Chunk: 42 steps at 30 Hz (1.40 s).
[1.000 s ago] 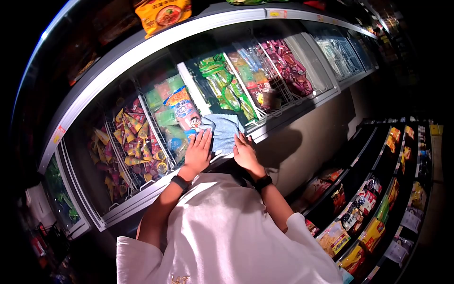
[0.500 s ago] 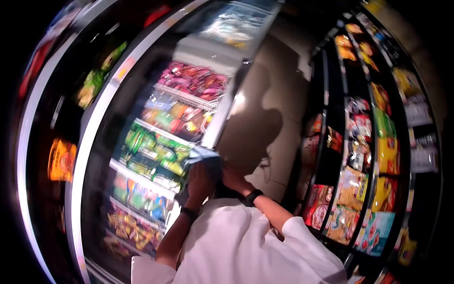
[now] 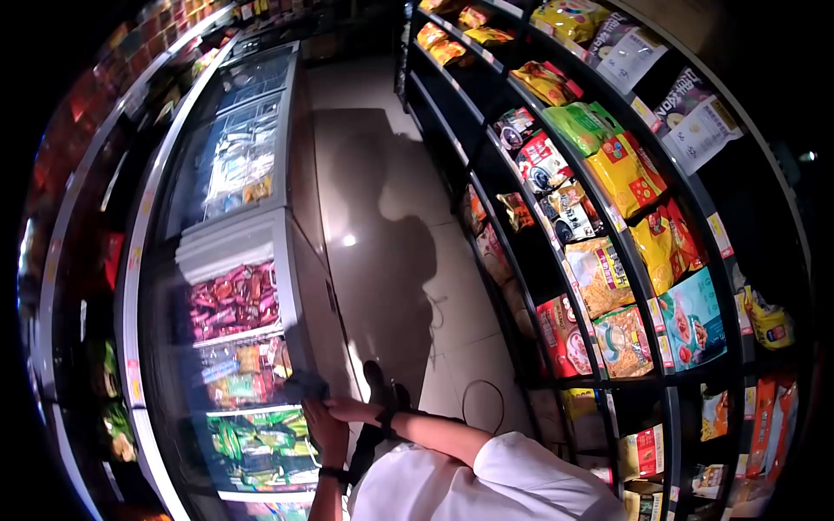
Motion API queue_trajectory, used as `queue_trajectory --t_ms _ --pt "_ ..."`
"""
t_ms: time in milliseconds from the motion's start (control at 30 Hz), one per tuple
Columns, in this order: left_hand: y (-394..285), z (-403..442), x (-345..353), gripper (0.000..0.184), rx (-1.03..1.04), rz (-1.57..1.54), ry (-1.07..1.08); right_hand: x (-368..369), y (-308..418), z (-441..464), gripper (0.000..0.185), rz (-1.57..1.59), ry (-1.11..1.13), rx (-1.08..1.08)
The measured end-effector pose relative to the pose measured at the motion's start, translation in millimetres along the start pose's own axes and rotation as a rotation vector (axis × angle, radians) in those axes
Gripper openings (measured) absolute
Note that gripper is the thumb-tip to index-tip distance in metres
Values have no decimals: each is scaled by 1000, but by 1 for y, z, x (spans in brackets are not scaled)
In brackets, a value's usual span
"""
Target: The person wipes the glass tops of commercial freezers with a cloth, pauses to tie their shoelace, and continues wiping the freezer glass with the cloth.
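A long chest freezer (image 3: 306, 295) stocked with green and purple packs runs along the left, a dark-looking cloth (image 3: 306, 384) at its aisle-side edge. The left hand (image 3: 324, 424) and right hand (image 3: 349, 410) come together there, their grip too dim to tell; rightward lie shadowed floor tiles (image 3: 465, 286), then black shelves (image 3: 473, 161) of bagged food.
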<state>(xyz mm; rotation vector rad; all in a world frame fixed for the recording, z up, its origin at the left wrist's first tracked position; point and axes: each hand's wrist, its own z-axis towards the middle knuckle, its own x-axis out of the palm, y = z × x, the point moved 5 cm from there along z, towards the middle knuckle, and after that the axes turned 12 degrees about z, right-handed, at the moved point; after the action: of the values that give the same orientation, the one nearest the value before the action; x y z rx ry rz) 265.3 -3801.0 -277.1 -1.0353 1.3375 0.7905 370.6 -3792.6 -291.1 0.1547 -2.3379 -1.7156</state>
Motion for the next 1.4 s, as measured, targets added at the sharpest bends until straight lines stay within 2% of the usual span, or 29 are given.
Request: queue_trajectory --t_ms 33,100,200,233,300,367,400,433,500,567,633,700,733,767,833,933,1000,1033,1133,1200,1300,1333,1400 --pt "-2 5 -2 73 -54 -21 12 -2 -4 6 36 15 -7 -16" --pt "-8 21 -10 68 -26 -2 -5 -10 -6 16 37 123 -91 -105" --pt "-13 57 -24 62 -6 -73 -46 -35 -4 57 36 8 -74 2" --pt "-17 70 -30 62 25 -34 -43 -44 1 65 36 63 -100 38" --pt "-20 105 -32 62 -13 -86 -30 -65 7 96 38 -6 -150 -44" --pt "-26 140 -40 62 -37 -110 -10 -89 42 100 39 15 -231 -21" --pt "-27 158 -38 62 -43 -141 4 -97 37 111 37 72 -291 -56" --pt "-26 175 -36 62 -76 -151 10 -107 31 126 37 61 -263 -37" --pt "-27 209 -29 64 -1 -54 -92 -129 24 157 37 60 -193 -130" --pt "-28 238 -33 67 9 -125 -114 -154 30 174 36 86 -113 44" --pt "-32 264 -39 66 -2 -159 -131 -179 79 186 37 101 -91 185" --pt "-36 292 -43 64 -38 -167 -133 -203 81 216 41 35 -99 177" --pt "-39 306 -47 62 -19 -175 -155 -214 85 229 34 1 -160 91" --pt "-41 322 -51 60 0 -179 -178 -225 85 243 35 -81 -147 96" --pt "-45 355 -58 61 16 -159 -186 -242 99 262 38 -45 -235 71" --pt "-46 406 -54 62 17 -163 -196 -258 111 289 43 28 -256 121" --pt "-49 430 -53 63 58 -119 -212 -270 107 305 46 130 -237 65" --pt "-50 442 -52 64 80 -92 -246 -274 107 313 46 194 -299 -13" --pt "-51 475 -47 66 57 -90 -174 -291 136 330 54 232 -276 28" --pt "-50 495 -47 67 58 -93 -147 -305 156 343 62 -195 -338 -80" --pt "-63 524 -49 69 53 -62 -64 -326 167 374 68 -158 -320 51" --pt "-69 526 -51 70 21 -82 -97 -333 173 379 68 -51 -326 29" --pt "-78 528 -52 70 19 -4 -96 -348 181 392 68 -88 -287 -9"
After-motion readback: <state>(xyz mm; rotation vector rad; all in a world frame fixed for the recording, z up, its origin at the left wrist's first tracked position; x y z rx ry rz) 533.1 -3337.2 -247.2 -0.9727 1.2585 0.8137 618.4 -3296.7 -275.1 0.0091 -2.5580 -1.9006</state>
